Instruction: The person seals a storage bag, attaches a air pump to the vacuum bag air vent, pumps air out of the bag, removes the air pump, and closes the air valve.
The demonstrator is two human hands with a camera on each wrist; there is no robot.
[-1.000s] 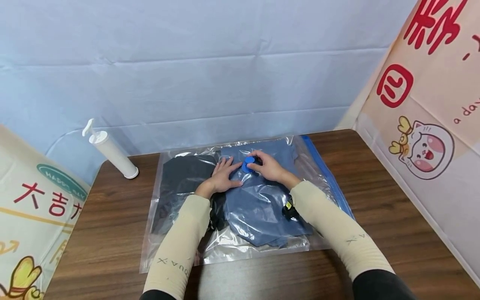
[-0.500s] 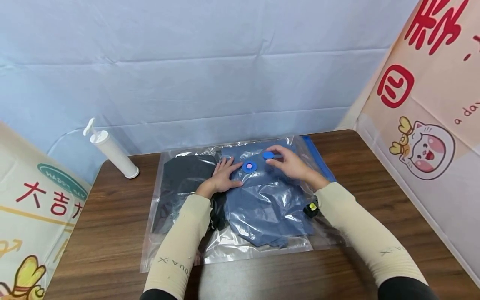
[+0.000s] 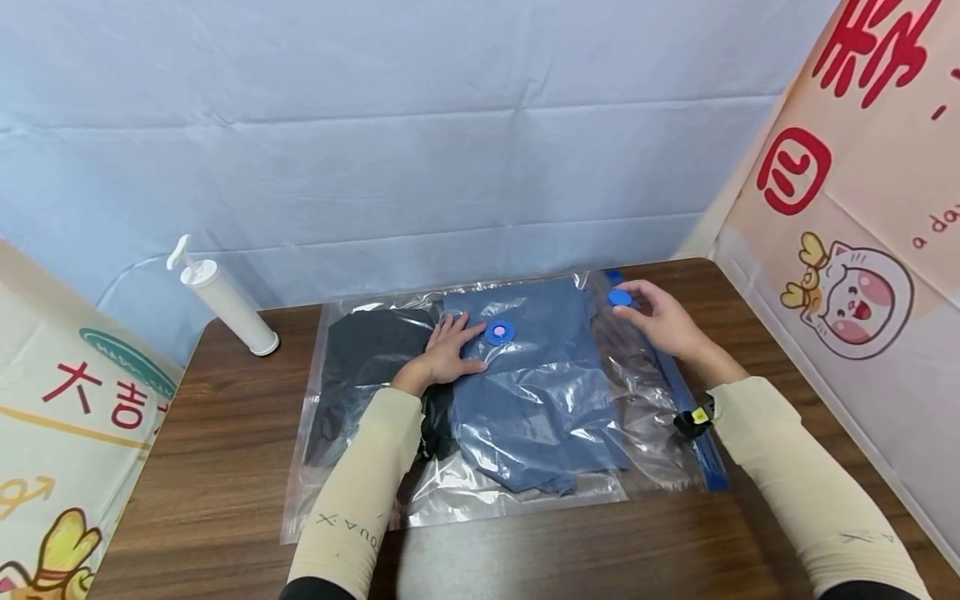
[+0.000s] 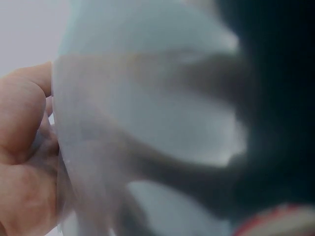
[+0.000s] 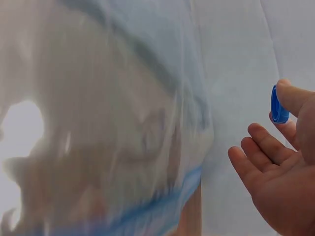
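A clear vacuum storage bag [image 3: 450, 502] lies flat on the table, with folded dark clothing [image 3: 378, 346] on its left and blue clothing [image 3: 540, 417] toward its right. A round blue valve [image 3: 500, 332] with a pink centre sits uncovered on the bag. My left hand [image 3: 444, 357] rests on the bag with spread fingers, just left of the valve. Over the bag's right edge, my right hand [image 3: 663, 321] pinches a blue valve cap [image 3: 618, 297] between thumb and forefinger. In the right wrist view the cap [image 5: 279, 105] shows its hollow rim, the other fingers loosely extended.
A white hand pump [image 3: 228, 304] stands at the table's back left corner. The bag's blue zip edge [image 3: 708, 462] runs down its right side. A pale cloth [image 3: 480, 167] hangs behind the wooden table [image 3: 187, 483], and printed sheets [image 3: 847, 250] flank it.
My right hand has lifted the blue cap off the valve and carried it right, past the blue clothing to the zip edge. The left hand stays in place.
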